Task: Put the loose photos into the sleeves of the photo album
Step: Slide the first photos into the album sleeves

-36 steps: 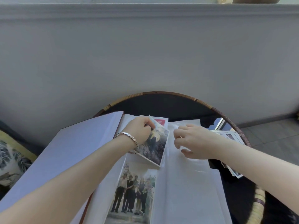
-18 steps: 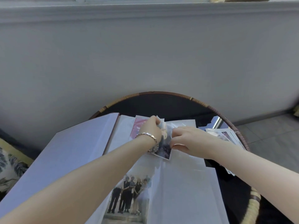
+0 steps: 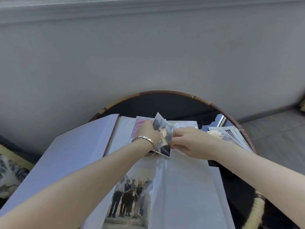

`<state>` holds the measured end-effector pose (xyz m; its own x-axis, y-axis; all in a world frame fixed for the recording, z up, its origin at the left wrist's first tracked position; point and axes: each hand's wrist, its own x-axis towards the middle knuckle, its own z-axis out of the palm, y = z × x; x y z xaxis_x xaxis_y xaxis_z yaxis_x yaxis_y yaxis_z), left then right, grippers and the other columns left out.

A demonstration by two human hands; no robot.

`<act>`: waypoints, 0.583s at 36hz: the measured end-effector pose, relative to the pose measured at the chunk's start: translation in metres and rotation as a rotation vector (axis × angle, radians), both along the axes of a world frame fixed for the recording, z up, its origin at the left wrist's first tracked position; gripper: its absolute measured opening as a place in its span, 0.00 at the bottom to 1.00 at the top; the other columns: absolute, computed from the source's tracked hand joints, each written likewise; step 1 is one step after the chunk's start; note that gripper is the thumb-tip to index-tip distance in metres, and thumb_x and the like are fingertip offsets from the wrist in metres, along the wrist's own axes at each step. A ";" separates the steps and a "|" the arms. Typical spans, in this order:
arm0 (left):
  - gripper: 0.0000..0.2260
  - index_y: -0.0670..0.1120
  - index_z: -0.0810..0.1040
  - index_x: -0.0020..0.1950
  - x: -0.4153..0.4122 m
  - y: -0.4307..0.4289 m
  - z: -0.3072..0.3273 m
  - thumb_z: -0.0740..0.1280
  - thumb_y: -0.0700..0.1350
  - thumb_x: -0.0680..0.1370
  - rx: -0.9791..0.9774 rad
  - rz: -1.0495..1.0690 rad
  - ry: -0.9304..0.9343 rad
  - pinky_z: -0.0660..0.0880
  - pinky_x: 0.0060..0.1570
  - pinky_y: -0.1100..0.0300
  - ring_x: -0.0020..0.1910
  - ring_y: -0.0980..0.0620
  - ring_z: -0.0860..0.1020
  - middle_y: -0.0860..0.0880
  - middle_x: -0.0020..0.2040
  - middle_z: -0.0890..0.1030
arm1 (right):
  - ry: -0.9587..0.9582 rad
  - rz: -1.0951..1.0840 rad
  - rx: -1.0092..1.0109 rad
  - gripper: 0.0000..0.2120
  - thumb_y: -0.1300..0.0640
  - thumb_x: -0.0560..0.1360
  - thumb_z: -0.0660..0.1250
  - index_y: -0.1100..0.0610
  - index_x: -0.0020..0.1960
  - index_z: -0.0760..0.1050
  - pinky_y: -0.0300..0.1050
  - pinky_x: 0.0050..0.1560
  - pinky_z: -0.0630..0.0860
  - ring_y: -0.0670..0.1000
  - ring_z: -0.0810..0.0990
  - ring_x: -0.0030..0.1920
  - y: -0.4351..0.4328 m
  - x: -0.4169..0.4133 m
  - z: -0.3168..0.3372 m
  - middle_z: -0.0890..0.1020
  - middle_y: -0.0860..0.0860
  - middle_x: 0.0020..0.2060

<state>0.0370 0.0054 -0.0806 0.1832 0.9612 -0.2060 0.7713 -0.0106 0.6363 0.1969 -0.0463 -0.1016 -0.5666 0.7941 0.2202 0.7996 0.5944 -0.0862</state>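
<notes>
Photo [image 3: 163, 131] between fingers [image 3: 176, 135] of left hand [image 3: 149, 133] and right hand [image 3: 192, 143]

No readable text, labels or numbers anywhere.

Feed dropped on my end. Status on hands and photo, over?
Left hand and right hand both pinching the loose photo, bent, over the open album. Not sleeved yet. No obstruction seen.
</notes>
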 end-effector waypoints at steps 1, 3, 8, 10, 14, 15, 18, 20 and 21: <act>0.12 0.41 0.70 0.62 0.001 -0.001 0.001 0.59 0.38 0.78 0.015 0.001 0.012 0.67 0.44 0.59 0.55 0.43 0.75 0.41 0.58 0.76 | -0.001 -0.014 -0.012 0.09 0.57 0.73 0.59 0.55 0.39 0.77 0.41 0.33 0.62 0.53 0.73 0.33 0.000 -0.001 0.000 0.75 0.50 0.36; 0.11 0.41 0.69 0.62 0.003 -0.004 0.000 0.58 0.39 0.79 0.043 0.005 0.040 0.67 0.44 0.59 0.56 0.43 0.74 0.42 0.59 0.75 | -0.013 -0.019 -0.044 0.07 0.59 0.73 0.61 0.56 0.39 0.77 0.43 0.33 0.62 0.53 0.72 0.34 0.000 -0.003 0.002 0.75 0.51 0.36; 0.07 0.44 0.65 0.59 0.010 -0.011 -0.007 0.55 0.38 0.81 0.047 0.019 -0.008 0.63 0.33 0.66 0.47 0.48 0.70 0.44 0.51 0.72 | 0.011 -0.071 -0.140 0.13 0.56 0.75 0.54 0.58 0.46 0.77 0.43 0.41 0.62 0.50 0.65 0.41 0.002 -0.006 0.005 0.74 0.53 0.44; 0.14 0.40 0.65 0.65 0.012 -0.012 -0.009 0.56 0.38 0.80 0.060 -0.020 -0.001 0.65 0.36 0.65 0.49 0.45 0.71 0.41 0.55 0.74 | 0.024 -0.073 -0.151 0.13 0.55 0.76 0.55 0.58 0.47 0.77 0.43 0.42 0.63 0.51 0.65 0.42 0.002 -0.006 0.005 0.74 0.53 0.45; 0.13 0.37 0.71 0.62 0.011 -0.013 -0.004 0.56 0.38 0.80 0.052 -0.103 0.149 0.69 0.50 0.56 0.58 0.41 0.74 0.39 0.59 0.76 | 0.055 -0.104 -0.145 0.08 0.57 0.77 0.60 0.56 0.48 0.78 0.43 0.42 0.65 0.51 0.67 0.43 -0.001 -0.007 0.002 0.71 0.49 0.43; 0.12 0.37 0.73 0.60 0.009 -0.011 -0.003 0.57 0.39 0.80 0.067 -0.114 0.190 0.69 0.48 0.57 0.57 0.41 0.75 0.39 0.59 0.76 | 0.096 -0.122 -0.128 0.08 0.57 0.76 0.61 0.56 0.49 0.79 0.44 0.41 0.67 0.52 0.70 0.43 -0.003 -0.007 0.000 0.73 0.50 0.44; 0.07 0.40 0.76 0.51 -0.001 -0.005 -0.001 0.60 0.39 0.79 0.077 -0.136 0.242 0.67 0.39 0.61 0.43 0.47 0.75 0.44 0.46 0.76 | 0.283 -0.295 -0.159 0.13 0.59 0.76 0.63 0.53 0.59 0.77 0.43 0.52 0.71 0.52 0.73 0.52 -0.018 -0.010 -0.004 0.75 0.50 0.52; 0.08 0.42 0.74 0.39 -0.004 -0.003 0.000 0.62 0.41 0.78 0.060 -0.115 0.216 0.66 0.32 0.60 0.32 0.50 0.70 0.46 0.36 0.73 | 0.364 -0.440 -0.171 0.18 0.58 0.77 0.63 0.53 0.67 0.70 0.35 0.57 0.65 0.49 0.71 0.59 -0.030 -0.012 -0.009 0.72 0.49 0.60; 0.08 0.42 0.74 0.38 -0.005 -0.002 0.002 0.64 0.42 0.77 0.054 -0.106 0.188 0.66 0.30 0.61 0.31 0.50 0.70 0.46 0.35 0.73 | 0.380 -0.502 -0.171 0.19 0.57 0.78 0.62 0.53 0.69 0.68 0.33 0.59 0.61 0.49 0.69 0.63 -0.036 -0.012 -0.013 0.70 0.50 0.63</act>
<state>0.0317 0.0030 -0.0783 0.2475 0.9491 -0.1948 0.8690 -0.1285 0.4778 0.1847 -0.0826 -0.1149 -0.0248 0.9835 0.1792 0.8717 0.1090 -0.4778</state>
